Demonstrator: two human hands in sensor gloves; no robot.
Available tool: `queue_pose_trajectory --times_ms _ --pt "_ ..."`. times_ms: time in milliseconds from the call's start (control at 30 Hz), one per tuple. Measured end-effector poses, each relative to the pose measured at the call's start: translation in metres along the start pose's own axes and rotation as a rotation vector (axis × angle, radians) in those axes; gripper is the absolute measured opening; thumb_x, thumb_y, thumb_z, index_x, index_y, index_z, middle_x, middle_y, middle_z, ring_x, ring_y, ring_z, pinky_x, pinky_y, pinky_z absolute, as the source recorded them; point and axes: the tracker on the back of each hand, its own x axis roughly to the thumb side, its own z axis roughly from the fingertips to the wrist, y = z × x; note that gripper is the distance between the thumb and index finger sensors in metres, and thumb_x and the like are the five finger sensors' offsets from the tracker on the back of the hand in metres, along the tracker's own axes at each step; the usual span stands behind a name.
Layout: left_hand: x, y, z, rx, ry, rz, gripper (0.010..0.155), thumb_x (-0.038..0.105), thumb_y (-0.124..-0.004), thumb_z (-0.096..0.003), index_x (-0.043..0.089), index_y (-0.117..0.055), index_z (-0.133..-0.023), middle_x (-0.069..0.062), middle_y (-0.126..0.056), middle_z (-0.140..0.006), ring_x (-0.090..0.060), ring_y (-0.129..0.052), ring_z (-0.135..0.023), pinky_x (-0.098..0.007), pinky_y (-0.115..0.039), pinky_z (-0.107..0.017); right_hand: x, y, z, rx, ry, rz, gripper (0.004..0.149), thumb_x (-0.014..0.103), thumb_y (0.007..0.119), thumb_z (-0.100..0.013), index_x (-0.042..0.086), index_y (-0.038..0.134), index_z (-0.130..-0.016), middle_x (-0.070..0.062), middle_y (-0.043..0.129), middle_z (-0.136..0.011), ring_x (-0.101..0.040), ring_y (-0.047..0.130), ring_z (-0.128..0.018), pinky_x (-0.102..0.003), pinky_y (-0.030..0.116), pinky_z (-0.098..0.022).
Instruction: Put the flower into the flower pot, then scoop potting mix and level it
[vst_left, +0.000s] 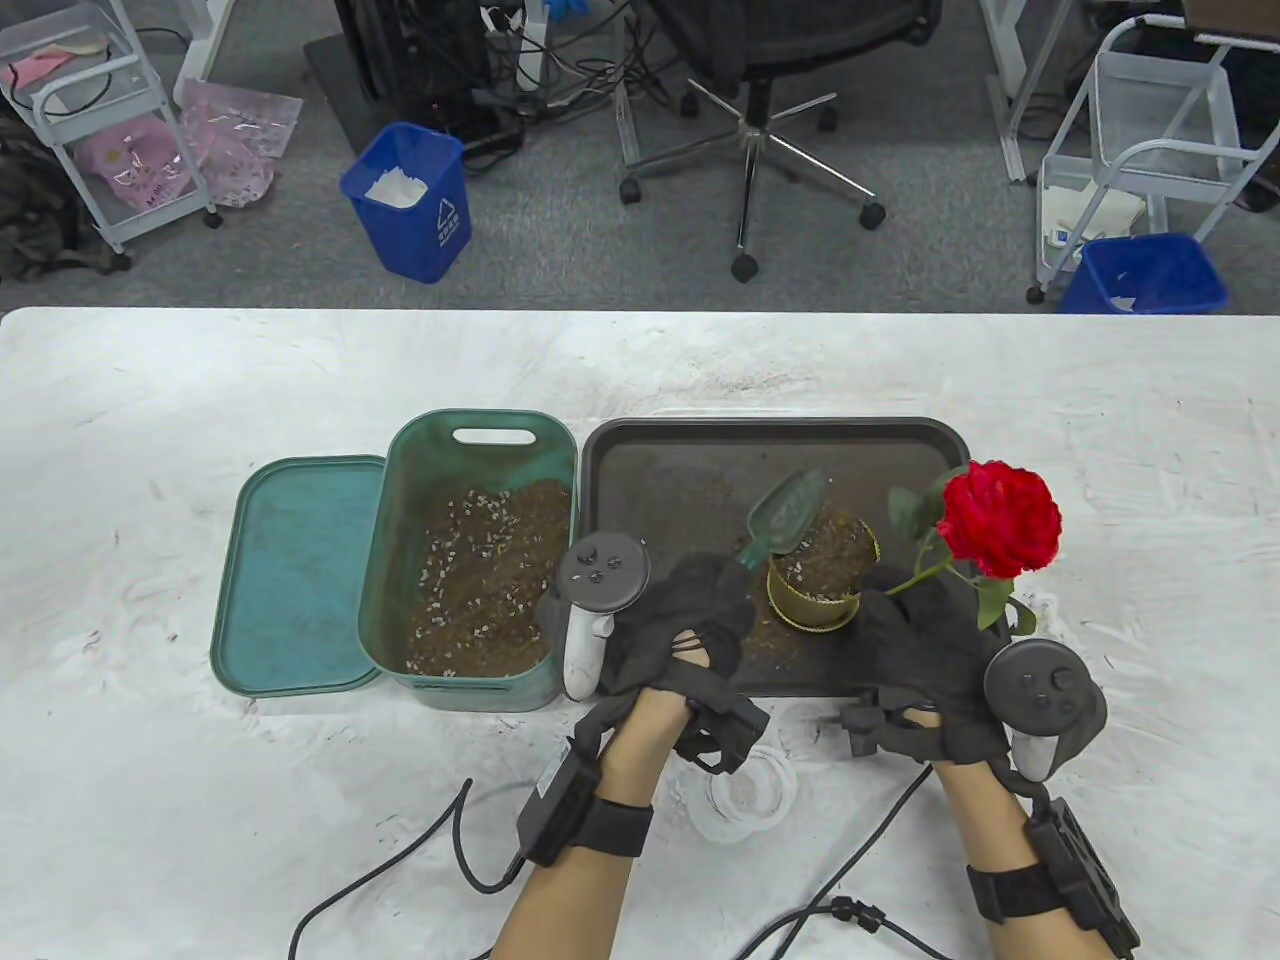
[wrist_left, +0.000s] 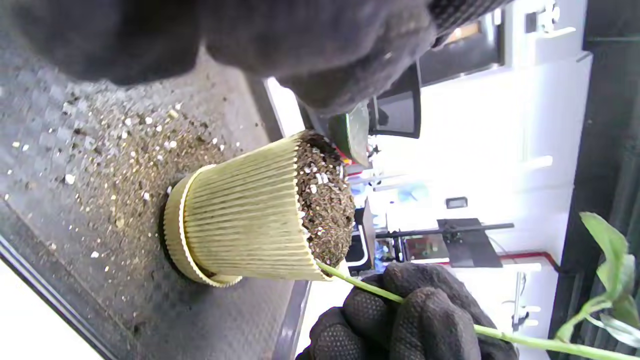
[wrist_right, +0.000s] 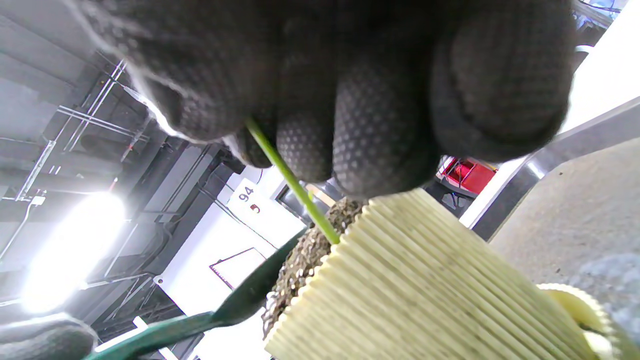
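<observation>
- My left hand (vst_left: 690, 625) grips green plastic scoop (vst_left: 785, 515) over ribbed yellow pot (vst_left: 822, 585) (soil heaped to rim).
- Right hand (vst_left: 925, 655) pinches red rose (vst_left: 1000, 518) stem at pot's right edge, near the dark tray (vst_left: 700, 450) edge.

beyond the far edge of the white table (vst_left: 200, 400) lies grey carpet (vst_left: 560, 240). a black office chair (vst_left: 770, 90) on a chrome star base stands straight behind the table's middle. left of the chair a blue bin (vst_left: 410, 200) sits on the carpet, and further left a white wire cart (vst_left: 90, 120) with pink bags (vst_left: 235, 140) beside it. right of the chair stands a second white cart (vst_left: 1150, 150), with another blue bin (vst_left: 1145, 275) at its foot. cables (vst_left: 540, 60) tangle just left of the chair.
</observation>
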Motion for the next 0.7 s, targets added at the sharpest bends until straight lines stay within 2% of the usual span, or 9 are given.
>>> queue_pose_trajectory --times_ms 67,167,367,500,600,700 --pt "0.0 -0.001 0.0 0.02 0.027 -0.045 0.055 0.046 -0.067 -0.0478 0.008 -0.073 -0.086 0.008 -0.096 -0.044 0.0 -0.094 0.001 -0.025 -0.092 -0.01 0.0 0.0 0.0 0.0 0.001 0.0 0.038 0.032 0.086 -0.035 0.018 0.091 -0.07 -0.013 0.101 -0.064 -0.034 0.105 -0.039 -0.05 0.093 -0.027" --pt "0.006 -0.001 0.002 0.046 -0.003 -0.153 0.055 0.047 -0.067 -0.0471 0.008 -0.075 -0.086 0.009 -0.096 -0.041 0.0 -0.094 0.003 -0.025 -0.092 -0.008 0.0 0.0 0.0 0.0 -0.001 0.0 0.038 0.032 0.086 -0.035 0.018 0.091 -0.07 -0.013 0.101 -0.064 -0.034 0.105 -0.039 -0.05 0.093 -0.027" --pt "0.004 -0.003 0.002 0.019 -0.067 -0.061 0.054 0.049 -0.066 -0.0491 0.01 -0.074 -0.087 0.012 -0.096 -0.042 0.002 -0.094 -0.001 -0.023 -0.093 -0.011 0.0 0.0 0.0 -0.001 0.0 0.002 0.038 0.032 0.086 -0.035 0.018 0.091 -0.07 -0.013 0.101 -0.064 -0.034 0.105 -0.039 -0.05 0.093 -0.027" --pt "0.005 -0.005 0.002 0.073 -0.027 -0.206 0.054 0.049 -0.068 -0.0469 0.012 -0.079 -0.084 0.012 -0.097 -0.036 0.002 -0.093 0.005 -0.024 -0.092 -0.006 0.0 0.0 0.0 0.0 0.001 0.0 0.038 0.032 0.086 -0.036 0.018 0.091 -0.07 -0.013 0.101 -0.063 -0.034 0.105 -0.039 -0.05 0.093 -0.027" --pt "0.011 -0.005 0.004 0.082 -0.058 -0.28 0.055 0.049 -0.068 -0.0468 0.012 -0.08 -0.085 0.013 -0.097 -0.035 0.002 -0.094 0.005 -0.024 -0.093 -0.006 0.0 0.0 0.0 0.0 -0.001 0.001 0.038 0.032 0.086 -0.035 0.018 0.091 -0.07 -0.013 0.101 -0.064 -0.034 0.105 -0.039 -0.05 0.093 -0.027" --pt "0.008 -0.007 0.004 0.047 -0.081 -0.161 0.054 0.049 -0.067 -0.0481 0.01 -0.077 -0.085 0.013 -0.096 -0.038 0.002 -0.095 0.002 -0.023 -0.093 -0.009 0.0 0.0 0.0 0.0 -0.002 0.002 0.038 0.032 0.086 -0.035 0.018 0.091 -0.07 -0.013 0.101 -0.063 -0.034 0.105 -0.039 -0.05 0.093 -0.027"
